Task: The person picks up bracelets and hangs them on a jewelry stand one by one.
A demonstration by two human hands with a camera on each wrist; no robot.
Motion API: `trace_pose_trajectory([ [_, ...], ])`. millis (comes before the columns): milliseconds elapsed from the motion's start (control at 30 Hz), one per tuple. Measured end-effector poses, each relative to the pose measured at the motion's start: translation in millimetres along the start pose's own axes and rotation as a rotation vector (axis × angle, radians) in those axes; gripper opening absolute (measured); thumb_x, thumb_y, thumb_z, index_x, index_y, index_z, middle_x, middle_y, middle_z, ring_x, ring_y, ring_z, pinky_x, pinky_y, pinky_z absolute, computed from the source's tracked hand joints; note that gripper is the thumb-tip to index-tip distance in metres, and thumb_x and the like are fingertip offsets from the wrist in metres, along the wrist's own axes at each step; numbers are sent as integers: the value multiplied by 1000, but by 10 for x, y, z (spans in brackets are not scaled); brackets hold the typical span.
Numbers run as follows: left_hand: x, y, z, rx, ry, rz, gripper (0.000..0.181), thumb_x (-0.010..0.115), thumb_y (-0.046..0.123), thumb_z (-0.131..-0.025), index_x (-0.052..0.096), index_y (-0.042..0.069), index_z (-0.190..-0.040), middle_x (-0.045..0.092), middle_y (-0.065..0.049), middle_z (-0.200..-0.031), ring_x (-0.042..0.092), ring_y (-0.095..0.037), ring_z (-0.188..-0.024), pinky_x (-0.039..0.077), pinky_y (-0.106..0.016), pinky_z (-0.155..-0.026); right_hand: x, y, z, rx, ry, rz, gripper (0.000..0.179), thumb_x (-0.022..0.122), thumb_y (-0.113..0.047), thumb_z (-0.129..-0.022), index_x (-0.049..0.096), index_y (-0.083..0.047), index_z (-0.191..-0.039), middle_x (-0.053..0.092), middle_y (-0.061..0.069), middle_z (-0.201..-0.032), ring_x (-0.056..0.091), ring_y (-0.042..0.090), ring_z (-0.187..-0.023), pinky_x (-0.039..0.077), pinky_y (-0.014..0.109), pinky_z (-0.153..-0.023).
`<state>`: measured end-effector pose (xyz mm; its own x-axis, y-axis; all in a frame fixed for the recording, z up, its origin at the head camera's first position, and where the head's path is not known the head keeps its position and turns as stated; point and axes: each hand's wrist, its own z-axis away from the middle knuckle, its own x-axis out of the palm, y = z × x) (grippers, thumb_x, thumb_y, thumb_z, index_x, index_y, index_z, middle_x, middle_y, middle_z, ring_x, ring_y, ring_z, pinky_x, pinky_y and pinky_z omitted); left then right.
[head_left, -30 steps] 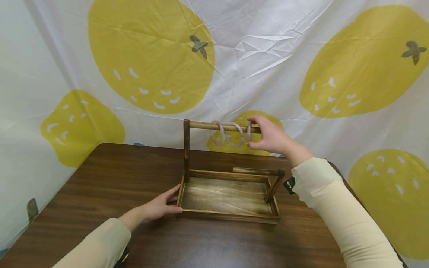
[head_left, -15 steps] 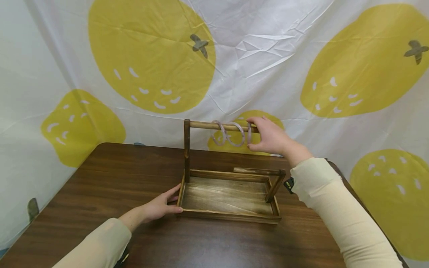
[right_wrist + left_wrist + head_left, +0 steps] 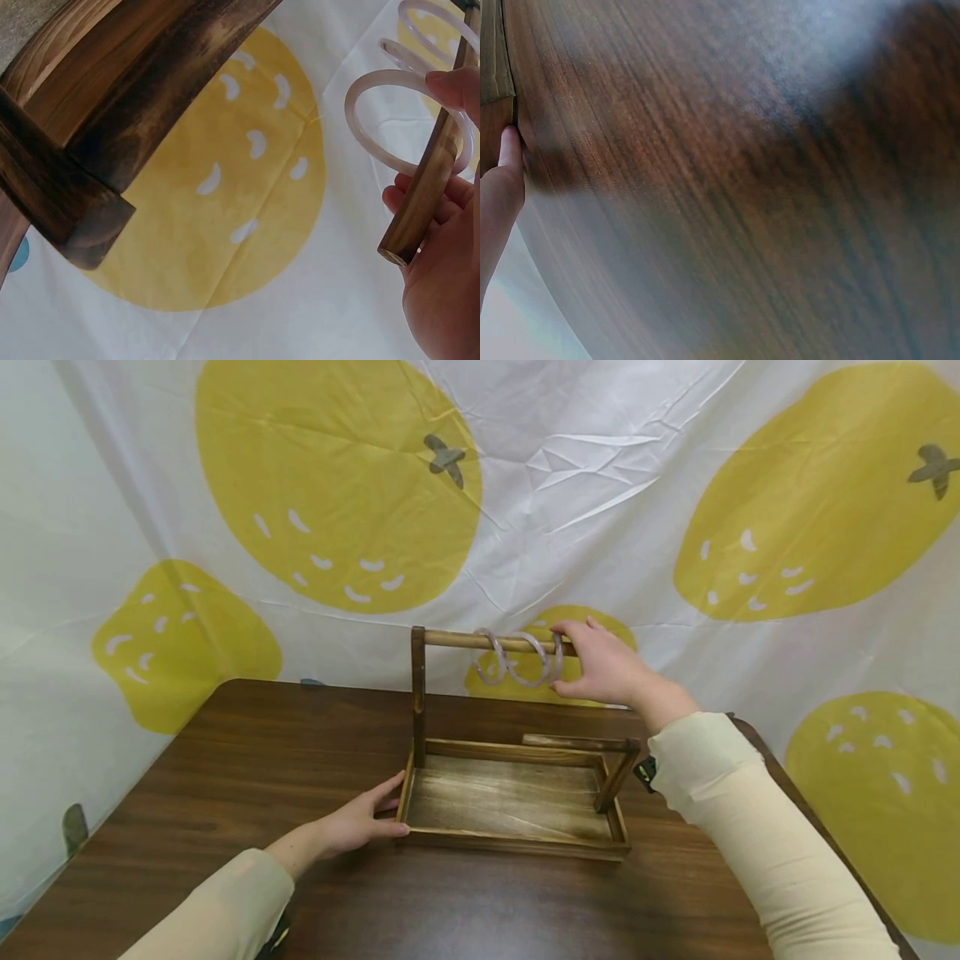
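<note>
A dark wooden jewelry stand has a shallow tray (image 3: 510,840), a tall left post carrying an upper bar (image 3: 450,640), and a shorter bar on the right. Two pale lilac bangles, a left bangle (image 3: 491,673) and a middle bangle (image 3: 544,662), hang round the upper bar. My right hand (image 3: 606,667) pinches a third bangle (image 3: 363,124) between thumb and fingers near the bar's free end; the bar passes through this ring. My left hand (image 3: 352,823) touches the tray's left end, thumb at the front corner, fingers extended along the side wall.
The short bar (image 3: 573,743) on its right post (image 3: 617,777) stands below my right forearm. The stand rests on a dark wood table (image 3: 322,760). Behind it hangs a white cloth (image 3: 585,468) with big yellow lemon prints.
My right hand has shifted slightly left along the upper bar with the third bangle, which now sits closer to the middle bangle. My left hand and the stand keep their places.
</note>
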<state>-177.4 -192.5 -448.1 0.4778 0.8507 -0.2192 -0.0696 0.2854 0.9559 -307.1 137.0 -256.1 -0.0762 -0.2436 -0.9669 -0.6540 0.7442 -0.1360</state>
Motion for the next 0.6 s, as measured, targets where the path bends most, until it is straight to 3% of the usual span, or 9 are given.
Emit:
trace_pose_trajectory([
  [200,14,10,-7,2,-12,9,94,66,20,-88,-2,3,-150,13,-37,-148,30,-49,-133,33,-54,-106,-3,16,21,-3,-4,3,80,75,-28,-73,38,2,-137,49,18,-137,45,33,-128,12,47,-117],
  [400,13,6,-25,9,-12,4,94,67,19,-87,-2,3,-150,14,-36,-148,32,-48,-132,35,-53,-105,-24,29,60,-30,16,0,88,73,-30,-73,30,1,-143,40,20,-144,35,35,-135,9,53,-116],
  [600,3,60,-22,-2,33,-44,92,66,18,-87,1,0,-150,22,-36,-146,34,-47,-132,38,-52,-103,-39,22,121,-39,53,7,86,67,-34,-78,25,-3,-146,33,21,-147,26,38,-138,7,56,-115],
])
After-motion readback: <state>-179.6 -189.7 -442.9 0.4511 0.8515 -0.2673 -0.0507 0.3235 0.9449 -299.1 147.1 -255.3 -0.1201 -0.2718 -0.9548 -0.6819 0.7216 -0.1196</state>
